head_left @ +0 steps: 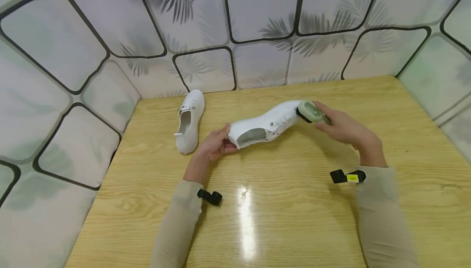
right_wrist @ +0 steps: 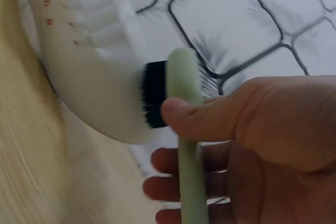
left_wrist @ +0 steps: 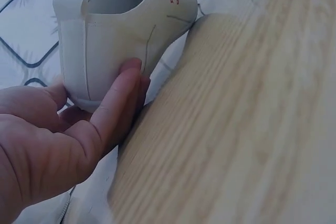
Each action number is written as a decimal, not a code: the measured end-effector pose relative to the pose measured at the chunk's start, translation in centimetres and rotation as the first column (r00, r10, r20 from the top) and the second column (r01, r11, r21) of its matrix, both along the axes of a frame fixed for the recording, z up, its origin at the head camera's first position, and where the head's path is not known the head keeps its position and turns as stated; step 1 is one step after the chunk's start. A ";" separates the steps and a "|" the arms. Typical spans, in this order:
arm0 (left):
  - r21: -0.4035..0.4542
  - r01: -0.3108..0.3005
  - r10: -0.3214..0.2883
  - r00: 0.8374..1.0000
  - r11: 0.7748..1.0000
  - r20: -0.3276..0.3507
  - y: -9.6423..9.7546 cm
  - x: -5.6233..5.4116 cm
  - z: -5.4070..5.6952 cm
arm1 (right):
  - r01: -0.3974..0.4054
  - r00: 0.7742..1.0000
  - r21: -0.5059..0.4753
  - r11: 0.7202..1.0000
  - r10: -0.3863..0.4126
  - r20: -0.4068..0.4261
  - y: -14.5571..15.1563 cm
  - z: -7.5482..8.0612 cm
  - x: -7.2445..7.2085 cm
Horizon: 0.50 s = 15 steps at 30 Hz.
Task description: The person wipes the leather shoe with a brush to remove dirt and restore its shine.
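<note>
A white shoe [head_left: 257, 125] is held by its heel in my left hand [head_left: 216, 143], tilted so its opening faces me. In the left wrist view the thumb and fingers pinch the shoe's heel [left_wrist: 100, 51] from both sides near the sole. My right hand [head_left: 344, 127] grips a pale green brush [head_left: 312, 111] with dark bristles. Those bristles [right_wrist: 155, 94] touch the toe of the shoe in the right wrist view, and the thumb lies along the handle [right_wrist: 193, 182].
A second white shoe [head_left: 189, 120] stands on the wooden table [head_left: 287, 210], left of my left hand. Patterned walls [head_left: 261, 63] rise behind and beside the table. Black wrist cameras sit on both sleeves.
</note>
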<state>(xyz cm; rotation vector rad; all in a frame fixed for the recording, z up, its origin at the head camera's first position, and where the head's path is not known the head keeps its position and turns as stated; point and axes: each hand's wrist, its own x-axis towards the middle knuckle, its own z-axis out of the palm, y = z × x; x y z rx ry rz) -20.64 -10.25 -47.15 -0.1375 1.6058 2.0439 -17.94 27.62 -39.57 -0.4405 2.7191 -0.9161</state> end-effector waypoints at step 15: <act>0.097 0.118 -0.121 0.992 0.988 0.026 -1.0 0.2 -0.7 | 0.095 0.995 -0.079 0.992 -0.095 0.009 0.7 -0.6 -1.0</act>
